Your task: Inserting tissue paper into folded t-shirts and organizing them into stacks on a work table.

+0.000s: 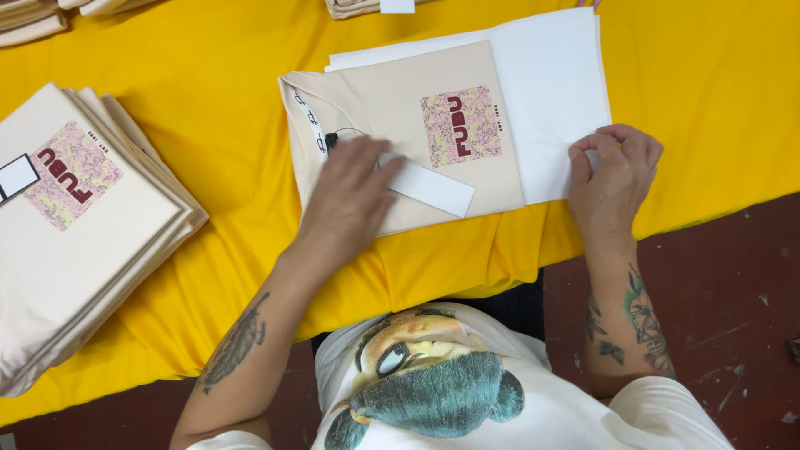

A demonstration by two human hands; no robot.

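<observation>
A folded cream T-shirt lies near the front edge of the tabletop, which is covered in bright yellow cloth, roughly midway along that edge. The shirt shows a square pink-and-dark-red print on its chest, and its collar points toward the left edge. Under it and sticking out toward the right edge is a stack of white sheets, about as big as the folded shirt. The left hand rests flat on the lower left part of the shirt, palm down, fingers slightly spread, fingertips touching the near end of a white rectangular hang tag that lies slanted across the shirt's front. A thin dark string runs from the collar toward that tag. The right hand sits at the front right corner of the white sheets, fingers curled and pinching the corner of the top sheet between thumb and forefinger. Toward the left edge of the tabletop, well apart from both hands, stands a pile of folded cream T-shirts with the same print, the top 1 carrying a white tag. Along the far edge, more folded cream garments are partly cut off from view.
</observation>
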